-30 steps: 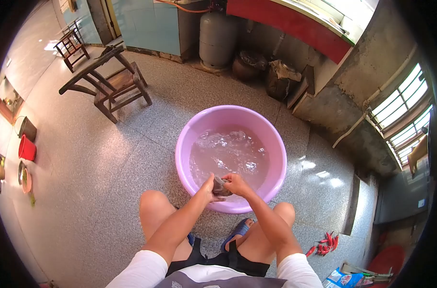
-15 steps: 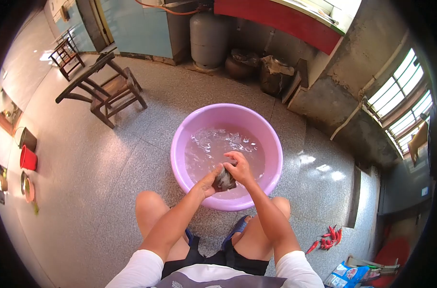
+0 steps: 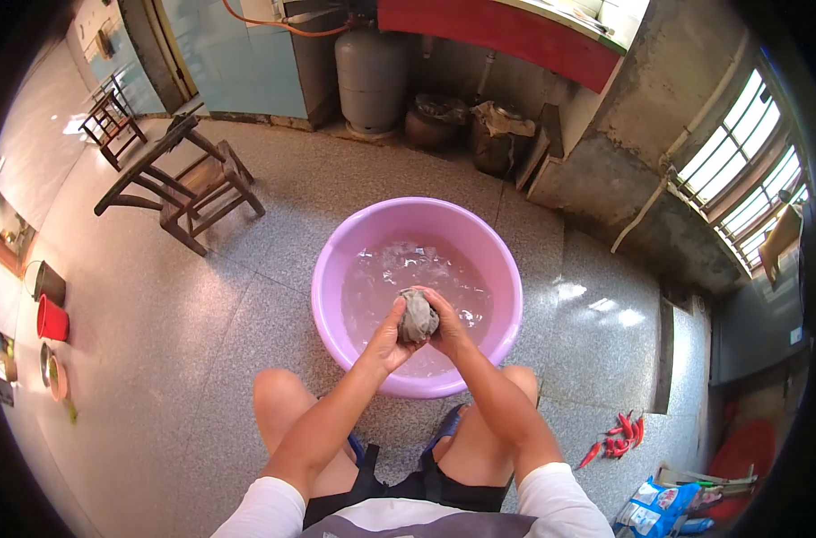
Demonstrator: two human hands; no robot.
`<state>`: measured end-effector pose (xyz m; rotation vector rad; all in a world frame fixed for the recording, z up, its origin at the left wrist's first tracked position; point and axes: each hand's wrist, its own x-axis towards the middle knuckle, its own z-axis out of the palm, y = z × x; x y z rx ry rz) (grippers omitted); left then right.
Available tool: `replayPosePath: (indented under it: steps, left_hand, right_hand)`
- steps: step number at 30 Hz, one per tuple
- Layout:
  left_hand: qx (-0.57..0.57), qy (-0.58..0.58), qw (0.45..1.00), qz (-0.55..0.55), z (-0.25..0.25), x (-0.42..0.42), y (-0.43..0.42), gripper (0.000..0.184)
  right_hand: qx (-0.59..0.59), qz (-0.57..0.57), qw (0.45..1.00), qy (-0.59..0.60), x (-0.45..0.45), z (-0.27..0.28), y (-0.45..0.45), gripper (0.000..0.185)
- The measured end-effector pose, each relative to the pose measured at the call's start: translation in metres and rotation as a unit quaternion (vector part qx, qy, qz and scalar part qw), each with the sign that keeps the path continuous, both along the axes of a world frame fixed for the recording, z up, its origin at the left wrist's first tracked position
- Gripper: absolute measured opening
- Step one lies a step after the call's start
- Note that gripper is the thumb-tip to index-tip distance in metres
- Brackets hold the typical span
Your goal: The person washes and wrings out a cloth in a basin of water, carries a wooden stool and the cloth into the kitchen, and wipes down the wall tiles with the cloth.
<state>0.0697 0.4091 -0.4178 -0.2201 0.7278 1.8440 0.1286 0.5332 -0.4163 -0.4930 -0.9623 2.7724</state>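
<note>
A pink-purple basin (image 3: 327, 309) of cloudy water (image 3: 457, 278) stands on the floor between my knees. Above its near part I hold a bunched grey cloth (image 3: 418, 318), wet-looking and balled up. My left hand (image 3: 389, 339) is wrapped round its left side, and my right hand (image 3: 447, 325) presses on it from the right. Some fingers of both hands are hidden behind the bundle.
A wooden chair (image 3: 192, 184) stands at the upper left, with a red bucket (image 3: 53, 318) farther left. Behind the basin are a gas cylinder (image 3: 370, 81) and dark pots (image 3: 435, 121). Red chillies (image 3: 616, 439) and a blue packet (image 3: 656, 507) lie at the lower right.
The cloth was darker and lower between my hands; now it is a rounder grey bundle. My right hand has moved from its top to its right side. The view has shifted slightly.
</note>
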Motion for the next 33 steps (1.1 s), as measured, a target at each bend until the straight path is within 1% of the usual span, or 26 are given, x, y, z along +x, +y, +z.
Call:
replayPosePath:
  steps: [1,2,3,5,7,8,9,11,12,13,14,16,17,18,19,20,21,22,23,25,27,28,29,30,32,33]
  left_hand:
    - [-0.002,-0.001,1.000,-0.001,-0.003,0.002,-0.001,0.057]
    - [-0.030,0.051,0.998,-0.013,-0.005,0.005,-0.001,0.055]
    - [-0.057,0.103,0.993,-0.026,-0.007,0.007,-0.002,0.053]
    - [-0.053,0.113,0.992,-0.028,-0.005,0.011,-0.006,0.050]
    - [-0.089,0.179,0.970,-0.139,-0.004,0.010,-0.011,0.050]
    - [-0.108,0.192,0.965,-0.141,-0.005,0.013,-0.011,0.041]
    - [-0.109,0.190,0.965,-0.141,-0.006,0.012,-0.013,0.041]
    - [-0.173,0.254,0.928,-0.210,-0.008,0.006,-0.015,0.030]
    - [-0.173,0.254,0.928,-0.209,-0.007,0.006,-0.014,0.030]
    - [-0.213,0.334,0.893,-0.213,-0.007,0.007,-0.011,0.025]
    - [-0.252,0.411,0.849,-0.216,-0.007,0.007,-0.010,0.020]
    - [-0.272,0.404,0.849,-0.204,-0.009,0.004,-0.009,0.019]
    - [-0.292,0.396,0.849,-0.194,-0.011,0.001,-0.010,0.018]
    - [-0.251,0.339,0.881,-0.214,-0.008,-0.003,-0.012,0.022]
    - [-0.251,0.339,0.881,-0.215,-0.007,-0.005,-0.014,0.022]
    - [-0.173,0.239,0.935,-0.195,-0.006,-0.008,-0.015,0.030]
    - [-0.090,0.134,0.972,-0.171,-0.005,-0.010,-0.015,0.038]
    - [-0.060,0.094,0.978,-0.175,0.007,-0.009,-0.016,0.043]
    - [-0.058,0.095,0.978,-0.175,0.019,-0.005,-0.015,0.043]
    - [0.041,-0.026,0.984,-0.172,0.039,0.007,-0.009,0.042]
    - [0.047,-0.014,0.983,-0.177,0.017,0.008,-0.010,0.041]
    - [0.040,-0.007,0.983,-0.181,0.006,0.006,-0.011,0.038]
    - [0.034,0.003,0.982,-0.185,-0.004,0.005,-0.012,0.035]
    - [-0.019,0.002,0.988,-0.156,0.007,0.009,-0.011,0.031]
    - [-0.013,0.039,0.983,-0.179,0.002,0.004,-0.010,0.027]
    - [-0.007,0.073,0.976,-0.203,0.000,0.003,-0.009,0.023]
  right_hand:
    - [0.122,-0.026,0.992,-0.013,-0.002,0.003,0.000,0.037]
    - [0.079,-0.027,0.996,-0.030,-0.002,0.007,0.002,0.019]
    - [0.079,-0.026,0.996,-0.030,-0.003,0.000,0.003,0.019]
    - [0.154,0.016,0.986,-0.059,-0.006,-0.019,0.004,0.012]
    - [0.172,0.007,0.981,-0.093,-0.007,-0.021,0.000,0.010]
    - [0.248,-0.018,0.962,-0.117,-0.007,-0.024,-0.003,0.012]
    - [0.322,-0.043,0.936,-0.139,-0.008,-0.028,-0.006,0.013]
    - [0.337,-0.068,0.929,-0.136,-0.009,-0.035,-0.012,0.017]
    - [0.347,-0.040,0.920,-0.178,-0.009,-0.033,-0.013,0.020]
    - [0.356,-0.012,0.908,-0.220,-0.008,-0.031,-0.013,0.023]
    - [0.357,-0.012,0.908,-0.220,-0.008,-0.032,-0.013,0.023]
    - [0.300,0.037,0.946,-0.120,-0.007,-0.027,-0.010,0.033]
    - [0.301,0.035,0.945,-0.120,-0.004,-0.024,-0.003,0.033]
    - [0.128,0.060,0.988,-0.067,-0.001,-0.003,0.003,0.041]
    - [-0.051,0.083,0.995,-0.012,0.001,0.010,0.010,0.051]
    - [-0.019,0.114,0.992,0.048,0.003,0.010,0.018,0.066]
    - [-0.019,0.114,0.992,0.049,0.002,0.014,0.017,0.066]
    - [0.021,0.114,0.991,0.061,0.003,0.021,0.016,0.068]
    - [0.061,0.114,0.989,0.073,0.003,0.025,0.016,0.070]
    - [0.069,0.115,0.986,0.101,0.000,0.021,0.012,0.075]
    - [0.077,0.184,0.978,0.061,0.000,0.016,0.012,0.062]
    - [0.095,0.165,0.982,0.021,0.000,0.025,0.010,0.037]
    - [0.093,0.166,0.982,0.020,-0.001,0.021,0.010,0.037]
    - [0.122,0.147,0.982,0.001,-0.003,0.020,0.009,0.029]
    - [0.176,0.099,0.979,-0.032,-0.004,0.016,0.005,0.015]
    - [0.177,0.100,0.979,-0.034,-0.006,0.014,0.004,0.015]
